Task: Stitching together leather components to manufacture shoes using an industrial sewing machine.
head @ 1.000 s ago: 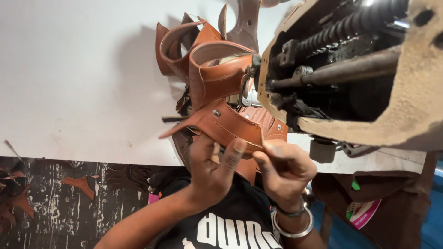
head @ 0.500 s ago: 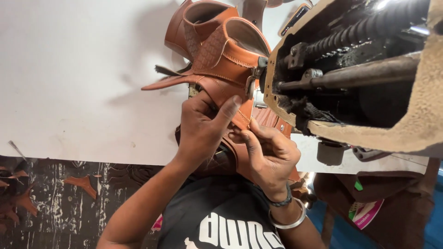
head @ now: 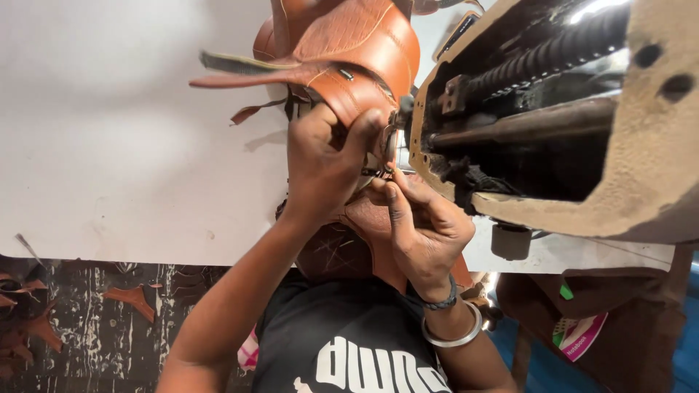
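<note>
The brown leather piece [head: 349, 65] is sitting right up against the sewing machine's [head: 553, 124] open end, over the white table [head: 109, 145]. The left hand [head: 324, 164] is gripping its lower edge, fingers curled around the leather just beside the machine. The right hand [head: 426, 229] is pinching closed on another bit of leather below the machine's end. More brown scraps [head: 131, 298] are lying on the dark floor, well away from the machine.

Leather workshop — industrial sewing machine [head: 553, 124] on white worktable [head: 109, 145], brown leather offcuts [head: 131, 300] on floor.
</note>
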